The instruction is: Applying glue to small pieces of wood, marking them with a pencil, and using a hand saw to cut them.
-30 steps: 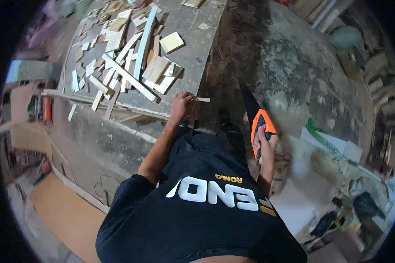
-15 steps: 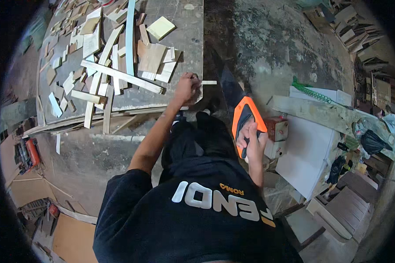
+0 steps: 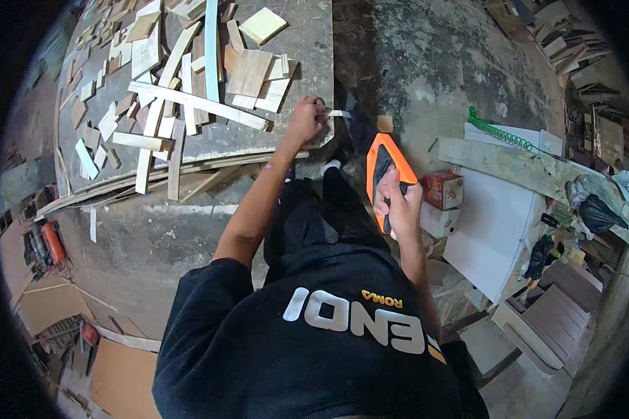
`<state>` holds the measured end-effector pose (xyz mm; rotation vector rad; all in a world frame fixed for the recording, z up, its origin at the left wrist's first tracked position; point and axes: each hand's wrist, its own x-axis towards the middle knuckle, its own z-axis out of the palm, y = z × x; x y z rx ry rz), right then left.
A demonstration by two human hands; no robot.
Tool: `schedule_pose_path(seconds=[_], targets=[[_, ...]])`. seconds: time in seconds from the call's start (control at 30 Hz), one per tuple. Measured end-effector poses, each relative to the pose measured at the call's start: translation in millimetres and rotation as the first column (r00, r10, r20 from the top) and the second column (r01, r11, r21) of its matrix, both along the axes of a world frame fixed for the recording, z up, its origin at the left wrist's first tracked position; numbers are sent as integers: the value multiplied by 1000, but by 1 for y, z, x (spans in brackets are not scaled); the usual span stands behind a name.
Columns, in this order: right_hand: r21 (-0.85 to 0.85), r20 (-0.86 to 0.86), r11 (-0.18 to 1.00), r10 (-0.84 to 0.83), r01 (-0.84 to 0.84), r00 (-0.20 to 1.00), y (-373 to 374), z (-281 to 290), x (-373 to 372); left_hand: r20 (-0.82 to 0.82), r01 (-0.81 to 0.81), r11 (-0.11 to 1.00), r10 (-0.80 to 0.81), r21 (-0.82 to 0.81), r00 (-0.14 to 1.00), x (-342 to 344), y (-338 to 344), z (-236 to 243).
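Observation:
My right hand [image 3: 397,197] is wrapped round the orange and black handle of a handsaw [image 3: 374,164]. Its dark blade points away from me, close to the end of a thin pale wooden strip [image 3: 340,113] that juts past the workbench corner. Whether the teeth touch the strip, I cannot tell. My left hand [image 3: 307,120] is closed at the bench edge over the strip, pressing it down there; most of the strip is hidden under the fingers.
On the workbench [image 3: 244,143], scrap boards and long slats lie in a loose heap, among them a pale blue strip [image 3: 211,63]. To the right stand cartons [image 3: 442,190], a white panel [image 3: 486,237] and a coiled green hose [image 3: 496,131]. A red tool [image 3: 52,241] lies at far left.
The saw has come left and its blade is nearer the strip's jutting end. My left hand still holds the strip at the bench corner. The whole view has shifted a little.

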<state>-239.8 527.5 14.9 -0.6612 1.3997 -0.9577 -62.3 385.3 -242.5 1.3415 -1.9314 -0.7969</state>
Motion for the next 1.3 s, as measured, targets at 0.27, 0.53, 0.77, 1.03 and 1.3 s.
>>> schedule_pose_path(seconds=[0.27,0.53,0.77,1.03,1.3], targets=[[-21,18,1000,10,-10,1000,5,-1,8,20,43,999,-42,-20,999,5,-1,-5],[-25,-1,998,57,-57,998,8,-2,12,85,20,995,-12,-96,996,4,2,4],[3,3,999,39,-39,999,8,-3,16,17,-154,988,155,-31,988,-9,6,-1],[58,-88,998,40,-35,995,0,6,25,95,-289,956,282,60,955,-23,4,10],[155,-204,988,59,-27,977,-21,20,36,66,-289,947,283,137,957,-21,2,6]])
